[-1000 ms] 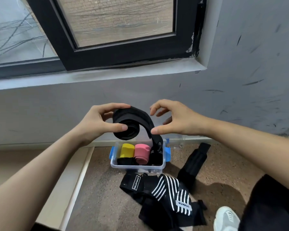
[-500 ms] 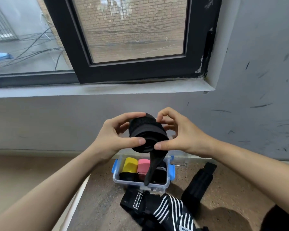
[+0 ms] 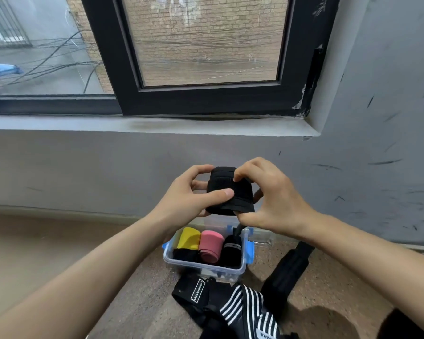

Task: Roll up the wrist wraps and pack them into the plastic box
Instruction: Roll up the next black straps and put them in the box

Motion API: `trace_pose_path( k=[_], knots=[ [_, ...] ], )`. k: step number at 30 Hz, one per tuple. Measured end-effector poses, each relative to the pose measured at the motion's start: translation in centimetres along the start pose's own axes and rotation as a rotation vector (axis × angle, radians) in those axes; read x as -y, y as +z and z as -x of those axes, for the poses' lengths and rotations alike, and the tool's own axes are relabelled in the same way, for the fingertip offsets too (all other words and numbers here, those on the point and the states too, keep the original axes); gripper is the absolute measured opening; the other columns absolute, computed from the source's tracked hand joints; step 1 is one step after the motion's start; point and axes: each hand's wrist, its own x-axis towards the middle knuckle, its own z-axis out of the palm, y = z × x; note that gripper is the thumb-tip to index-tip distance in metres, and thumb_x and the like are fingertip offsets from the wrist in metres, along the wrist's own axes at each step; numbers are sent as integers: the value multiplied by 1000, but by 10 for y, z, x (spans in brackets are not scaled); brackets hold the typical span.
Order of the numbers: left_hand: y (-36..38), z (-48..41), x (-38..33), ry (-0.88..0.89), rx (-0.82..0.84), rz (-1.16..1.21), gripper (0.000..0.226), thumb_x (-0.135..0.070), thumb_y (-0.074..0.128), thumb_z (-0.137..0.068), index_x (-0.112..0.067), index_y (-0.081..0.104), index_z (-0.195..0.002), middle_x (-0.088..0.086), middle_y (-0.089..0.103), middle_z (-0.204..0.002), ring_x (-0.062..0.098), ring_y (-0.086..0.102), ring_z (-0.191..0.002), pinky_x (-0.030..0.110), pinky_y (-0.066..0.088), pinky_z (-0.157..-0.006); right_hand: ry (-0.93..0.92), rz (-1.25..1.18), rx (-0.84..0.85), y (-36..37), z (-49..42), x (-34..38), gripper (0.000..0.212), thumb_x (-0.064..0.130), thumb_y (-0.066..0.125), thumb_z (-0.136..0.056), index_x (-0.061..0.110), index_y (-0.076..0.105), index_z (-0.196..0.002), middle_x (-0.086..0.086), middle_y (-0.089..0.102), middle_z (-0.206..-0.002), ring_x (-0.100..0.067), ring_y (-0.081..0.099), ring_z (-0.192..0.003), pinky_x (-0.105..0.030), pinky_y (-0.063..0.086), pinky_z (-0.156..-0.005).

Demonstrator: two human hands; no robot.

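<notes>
A rolled black wrist wrap (image 3: 230,189) is held in the air above the clear plastic box (image 3: 203,265). My left hand (image 3: 181,199) grips it from the left, thumb across its front. My right hand (image 3: 267,199) pinches it from the right, fingers curled over its top and thumb under its lower edge. A thin black strap end (image 3: 236,230) hangs below the roll toward the box. Inside the box stand a yellow roll (image 3: 188,238), a pink roll (image 3: 209,245) and a black roll with white stripes (image 3: 230,250).
The box with blue clips sits on a speckled floor by a grey wall under a black-framed window (image 3: 206,94). Unrolled wraps lie before it: a black one with a label (image 3: 194,292), a black-and-white striped one (image 3: 247,311), and a plain black one (image 3: 289,270).
The hanging tail has been wound onto the roll, leaving only a short strap end. Both hands closed tighter around the roll, and the view tilted upward.
</notes>
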Motion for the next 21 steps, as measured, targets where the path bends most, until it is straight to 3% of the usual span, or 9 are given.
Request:
trace_pose_path(
  k=[3, 6, 9, 11, 13, 15, 17, 19, 21],
  knots=[
    [-2, -1, 1, -2, -6, 16, 57, -22, 86, -80, -36, 61, -129, 9, 73, -107, 22, 76, -94, 37, 63, -79, 38, -37, -26, 5, 2, 5, 55, 27, 84, -61, 19, 59, -109, 4, 50, -105, -17, 53, -94, -37, 56, -70],
    [-7, -3, 0, 0, -57, 36, 58, -12, 86, -78, -33, 64, -127, 10, 74, -106, 18, 76, -91, 24, 57, -71, 144, -215, 96, 1, 4, 8, 62, 32, 96, -61, 25, 58, -110, 7, 48, -109, -10, 53, -100, -26, 57, -77],
    [-16, -7, -3, -35, -65, 75, 56, -14, 87, -73, -29, 68, -123, 7, 76, -104, 17, 73, -88, 25, 54, -71, 232, -452, 119, -6, 4, 8, 50, 18, 93, -70, 29, 60, -107, 7, 55, -105, -17, 59, -92, -32, 60, -73],
    [-18, -7, -5, -69, -16, 94, 52, -23, 85, -66, -23, 72, -116, 5, 75, -102, 19, 70, -89, 31, 52, -75, 223, -416, 70, -7, 4, 9, 53, 15, 92, -71, 28, 58, -110, 4, 57, -101, -18, 60, -86, -39, 59, -71],
    [-17, -8, -6, -77, 26, 65, 54, -29, 85, -61, -17, 73, -112, 7, 72, -97, 22, 65, -86, 36, 47, -76, 169, -305, 50, -9, 3, 6, 70, 22, 95, -67, 30, 56, -125, 3, 55, -108, -15, 59, -92, -37, 57, -79],
    [-16, -6, 0, -93, 10, 83, 62, -34, 87, -54, -13, 72, -111, 10, 66, -92, 25, 56, -81, 36, 43, -73, 88, -239, 136, -8, 3, 5, 84, 32, 96, -65, 32, 53, -137, 4, 48, -122, -10, 56, -111, -26, 53, -90],
    [-13, -6, -1, -79, 19, 97, 64, -35, 88, -52, -12, 72, -110, 11, 63, -91, 27, 51, -82, 36, 41, -73, 35, -245, 160, -11, 2, 3, 86, 34, 95, -65, 28, 54, -140, 4, 45, -135, -11, 49, -130, -22, 50, -99],
    [-12, -5, -1, -59, 25, 101, 63, -36, 88, -52, -13, 72, -109, 10, 67, -92, 28, 58, -84, 36, 46, -76, -5, -250, 181, -10, 2, 4, 85, 31, 96, -66, 19, 55, -139, 0, 48, -139, -14, 48, -135, -26, 49, -104],
    [-12, -3, 0, -28, 34, 82, 61, -38, 86, -53, -15, 73, -108, 12, 72, -96, 31, 69, -93, 42, 55, -87, -37, -254, 166, -9, 2, 2, 81, 24, 96, -66, 13, 56, -136, -3, 54, -132, -18, 54, -127, -32, 50, -102]
  ],
)
